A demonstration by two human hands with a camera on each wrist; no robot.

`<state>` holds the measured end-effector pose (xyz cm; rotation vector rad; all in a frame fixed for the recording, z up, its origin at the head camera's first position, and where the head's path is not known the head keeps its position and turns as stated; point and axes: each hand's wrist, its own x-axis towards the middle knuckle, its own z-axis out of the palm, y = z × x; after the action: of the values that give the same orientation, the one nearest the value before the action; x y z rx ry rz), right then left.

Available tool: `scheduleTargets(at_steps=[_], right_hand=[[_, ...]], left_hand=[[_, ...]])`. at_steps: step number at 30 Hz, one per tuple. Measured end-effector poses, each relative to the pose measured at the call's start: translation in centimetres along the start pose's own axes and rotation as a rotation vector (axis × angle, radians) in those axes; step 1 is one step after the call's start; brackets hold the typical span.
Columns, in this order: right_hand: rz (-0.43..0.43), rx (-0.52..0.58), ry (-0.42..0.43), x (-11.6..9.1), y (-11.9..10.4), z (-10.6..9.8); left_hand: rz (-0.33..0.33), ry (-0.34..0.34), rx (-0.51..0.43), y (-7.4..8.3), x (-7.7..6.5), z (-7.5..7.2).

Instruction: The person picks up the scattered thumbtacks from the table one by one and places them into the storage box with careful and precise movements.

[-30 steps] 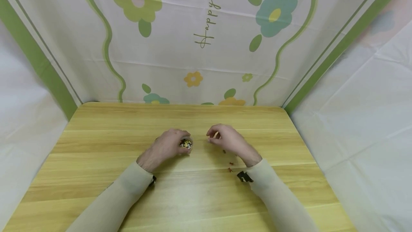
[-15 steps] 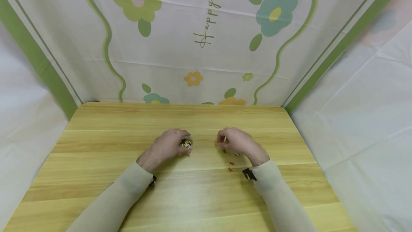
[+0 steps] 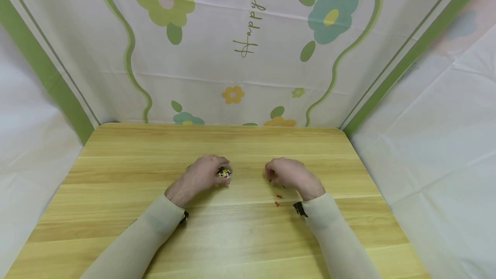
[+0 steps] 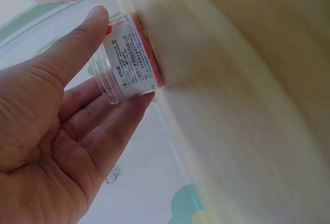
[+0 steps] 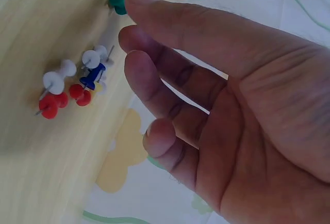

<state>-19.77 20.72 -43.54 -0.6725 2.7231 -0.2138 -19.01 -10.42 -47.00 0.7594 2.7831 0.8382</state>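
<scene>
A small clear jar (image 4: 129, 59) with a printed label and a red rim at its base stands on the table, gripped in my left hand (image 3: 201, 175) between thumb and fingers. Several mixed push pins (image 3: 224, 173) show through its uncovered mouth. My right hand (image 3: 292, 173) is low over the table, fingers loosely curled. Its thumb tip is right beside a green push pin (image 5: 118, 3); whether they touch I cannot tell. Behind the fingertips lie several loose pins, among them a white push pin (image 5: 59, 77), a blue push pin (image 5: 93, 76) and a red push pin (image 5: 50, 104).
The wooden table (image 3: 232, 236) meets a flower-printed cloth (image 3: 232, 55) at the back edge, with white cloth on both sides. Loose red pins (image 3: 277, 204) lie near the right wrist, which wears a dark strap (image 3: 299, 209).
My right hand has moved right, away from the jar, and lowered toward the loose pins, its fingers drawing closer together. The left hand and the jar have stayed still.
</scene>
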Motion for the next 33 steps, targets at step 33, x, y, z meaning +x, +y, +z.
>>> scheduleTargets(at_steps=[33], right_hand=[[-0.167, 0.009, 0.246, 1.7, -3.2, 1.0]], left_hand=[[0.025, -0.029, 0.0, 1.9, 1.5, 1.2]])
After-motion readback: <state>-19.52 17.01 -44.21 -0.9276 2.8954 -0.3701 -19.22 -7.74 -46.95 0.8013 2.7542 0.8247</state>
